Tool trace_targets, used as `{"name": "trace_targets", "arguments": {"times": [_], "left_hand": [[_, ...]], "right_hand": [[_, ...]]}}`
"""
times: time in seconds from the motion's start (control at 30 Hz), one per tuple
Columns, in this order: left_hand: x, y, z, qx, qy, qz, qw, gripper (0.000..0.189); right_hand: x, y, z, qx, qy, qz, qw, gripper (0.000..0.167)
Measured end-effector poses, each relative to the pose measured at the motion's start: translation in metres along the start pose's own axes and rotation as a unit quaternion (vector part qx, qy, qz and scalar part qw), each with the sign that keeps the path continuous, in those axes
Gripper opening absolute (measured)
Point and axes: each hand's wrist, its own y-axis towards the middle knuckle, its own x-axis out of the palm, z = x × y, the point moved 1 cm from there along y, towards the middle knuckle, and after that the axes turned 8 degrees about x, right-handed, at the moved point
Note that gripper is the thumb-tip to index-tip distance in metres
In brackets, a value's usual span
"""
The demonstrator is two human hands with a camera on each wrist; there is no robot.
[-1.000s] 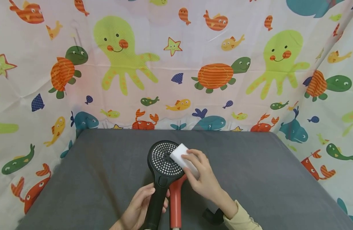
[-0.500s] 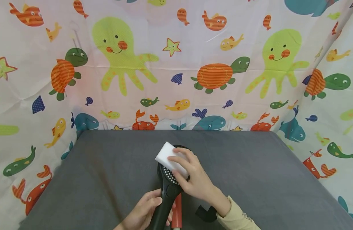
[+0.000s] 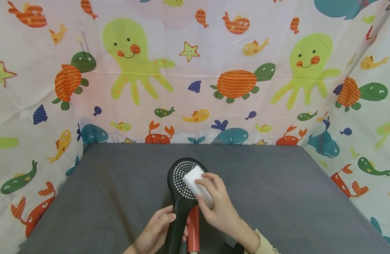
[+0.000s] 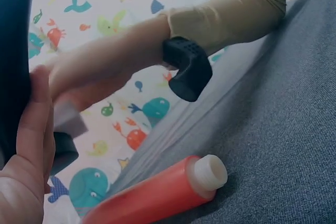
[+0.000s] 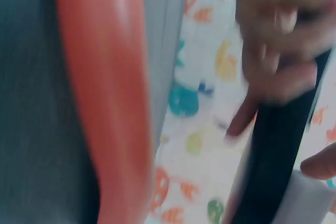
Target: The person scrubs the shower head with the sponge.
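A black shower head (image 3: 177,208) with a round face of white nozzles is held up over the grey cloth. My left hand (image 3: 157,225) grips its handle, thumb in front and fingers round the back. My right hand (image 3: 221,208) pinches a white sponge (image 3: 195,181) and presses it on the right part of the nozzle face, covering some nozzles. Behind and below the black handle lies a red shower head (image 3: 193,229) on the cloth, its head hidden from above. Its white threaded end (image 4: 211,172) shows in the left wrist view.
Grey cloth (image 3: 277,190) covers the table. A white curtain (image 3: 188,95) printed with sea animals stands round the back and sides. A black wrist mount (image 4: 188,69) sits on the right forearm, near the beige sleeve (image 4: 226,17).
My right hand slid the sponge left across the nozzle face, then back down to the right, uncovering the upper left nozzles. The left hand keeps its grip while the shower head shifts slightly.
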Motion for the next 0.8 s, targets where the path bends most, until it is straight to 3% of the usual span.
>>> {"name": "trace_targets", "arguments": {"times": [0.13, 0.3, 0.37, 0.53, 0.6, 0.8], "left_hand": [[0.001, -0.001, -0.001, -0.030, -0.003, -0.009, 0.9995, 0.037], [0.005, -0.001, -0.002, -0.066, -0.007, -0.020, 0.9976, 0.037], [0.007, 0.000, -0.001, -0.064, 0.000, -0.018, 0.9978, 0.036], [0.005, 0.000, 0.002, -0.020, 0.036, -0.013, 0.9990, 0.036], [0.003, 0.000, 0.005, 0.000, 0.056, -0.008, 0.9984, 0.036], [0.002, 0.001, 0.015, 0.001, 0.120, 0.044, 0.9918, 0.041]], "right_hand": [[0.006, 0.003, -0.015, -0.044, 0.048, -0.015, 0.9978, 0.039], [0.005, 0.019, -0.008, -0.043, 0.025, 0.010, 0.9987, 0.038], [0.000, 0.024, 0.001, -0.019, 0.005, 0.029, 0.9994, 0.038], [-0.008, 0.021, 0.024, 0.031, -0.027, 0.064, 0.9971, 0.036], [-0.009, 0.016, 0.026, 0.034, -0.027, 0.058, 0.9974, 0.037], [-0.002, -0.002, 0.005, 0.010, 0.009, 0.013, 0.9998, 0.039]]}}
